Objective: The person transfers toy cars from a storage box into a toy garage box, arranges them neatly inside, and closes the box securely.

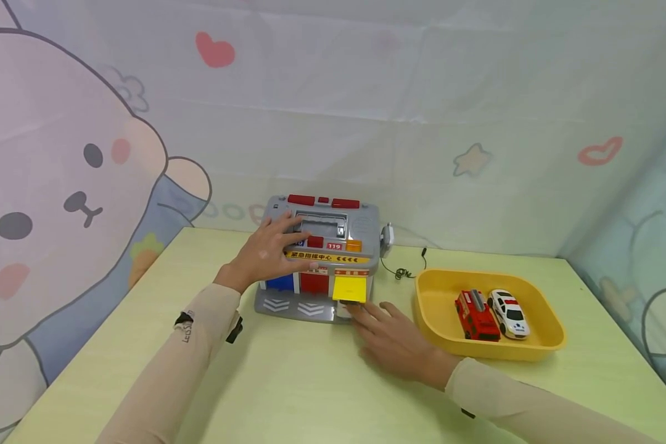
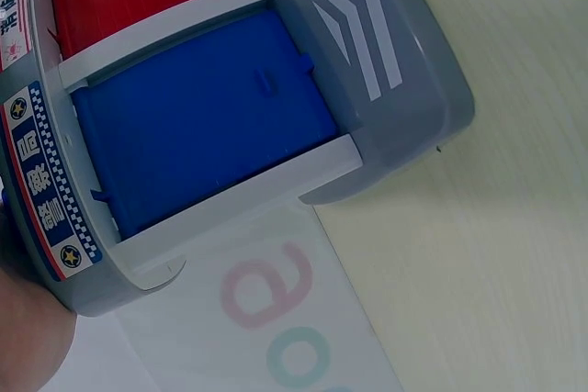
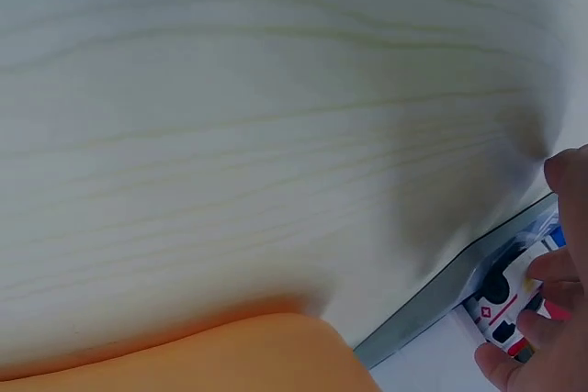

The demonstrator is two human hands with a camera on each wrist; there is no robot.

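A grey toy emergency station (image 1: 361, 221) stands on the table with blue (image 1: 280, 283), red and raised yellow (image 1: 349, 288) garage doors. My left hand (image 1: 266, 251) rests across its roof, fingers spread beside the carry handle and thumb along the front edge. At the yellow door, my right hand (image 1: 394, 342) reaches in with its fingers extended. A white toy vehicle with black windows and red markings (image 3: 501, 296) sits by these fingertips, partly hidden by them. The left wrist view shows the lowered blue door (image 2: 202, 117) and the grey ramp (image 2: 413, 71) close up.
To the right, a yellow tray (image 1: 438, 339) holds a red toy fire truck (image 1: 477, 316) and a white toy police car (image 1: 509, 314). A thin black cable (image 1: 402, 272) lies behind the tray, beside the station. A printed cloth (image 1: 333, 123) hangs behind the table.
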